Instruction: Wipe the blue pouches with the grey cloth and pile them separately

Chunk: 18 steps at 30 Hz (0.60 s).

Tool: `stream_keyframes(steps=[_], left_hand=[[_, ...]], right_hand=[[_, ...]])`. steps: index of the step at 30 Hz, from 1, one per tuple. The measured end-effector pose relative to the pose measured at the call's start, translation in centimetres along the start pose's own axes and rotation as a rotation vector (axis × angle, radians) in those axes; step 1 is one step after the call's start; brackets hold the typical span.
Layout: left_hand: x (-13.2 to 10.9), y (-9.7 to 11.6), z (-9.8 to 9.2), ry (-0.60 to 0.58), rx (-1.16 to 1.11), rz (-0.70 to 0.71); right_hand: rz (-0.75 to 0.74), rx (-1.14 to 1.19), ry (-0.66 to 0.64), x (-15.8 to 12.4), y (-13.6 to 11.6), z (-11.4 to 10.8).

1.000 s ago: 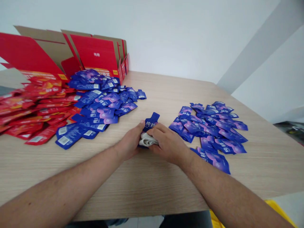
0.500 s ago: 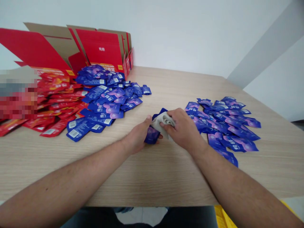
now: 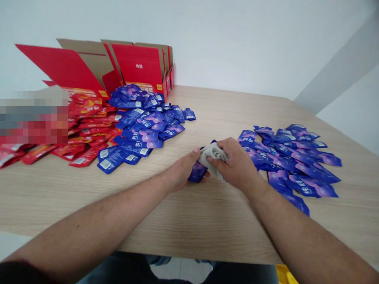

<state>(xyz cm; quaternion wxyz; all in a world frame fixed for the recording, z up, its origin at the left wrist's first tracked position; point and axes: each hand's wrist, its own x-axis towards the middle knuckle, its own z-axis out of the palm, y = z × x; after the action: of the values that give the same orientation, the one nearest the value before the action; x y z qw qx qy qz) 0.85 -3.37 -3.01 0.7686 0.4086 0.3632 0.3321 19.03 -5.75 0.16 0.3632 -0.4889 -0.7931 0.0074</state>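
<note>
Wooden table point(image 3: 189, 221): left hand point(image 3: 180, 171) holds one blue sachet point(image 3: 197, 174), right hand point(image 3: 237, 163) one white cloth point(image 3: 213, 154).

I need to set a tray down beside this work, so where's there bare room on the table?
Bare wood lies on the wooden table in front of the left hand and right hand, and at the far side, between the red carton and the right blue sachets. The left is crowded, where the left blue sachets meet the red sachets.
</note>
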Motion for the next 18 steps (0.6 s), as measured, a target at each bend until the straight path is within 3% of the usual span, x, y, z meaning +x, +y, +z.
stream_keyframes(steps=[3, 8, 13, 18], left_hand=[[-0.09, -0.13, -0.10, -0.039, 0.030, 0.052], [0.03, -0.36, -0.49, -0.101, 0.034, 0.039], [0.20, -0.56, -0.62, -0.103, 0.046, 0.091], [0.02, -0.37, -0.60, -0.097, 0.017, 0.029]], right_hand=[[-0.044, 0.021, -0.051, -0.12, 0.04, 0.11], [0.128, -0.056, 0.131, 0.13, 0.66, -0.30], [-0.019, -0.015, -0.037, 0.03, 0.35, -0.03], [0.122, -0.055, 0.112, 0.18, 0.59, -0.29]])
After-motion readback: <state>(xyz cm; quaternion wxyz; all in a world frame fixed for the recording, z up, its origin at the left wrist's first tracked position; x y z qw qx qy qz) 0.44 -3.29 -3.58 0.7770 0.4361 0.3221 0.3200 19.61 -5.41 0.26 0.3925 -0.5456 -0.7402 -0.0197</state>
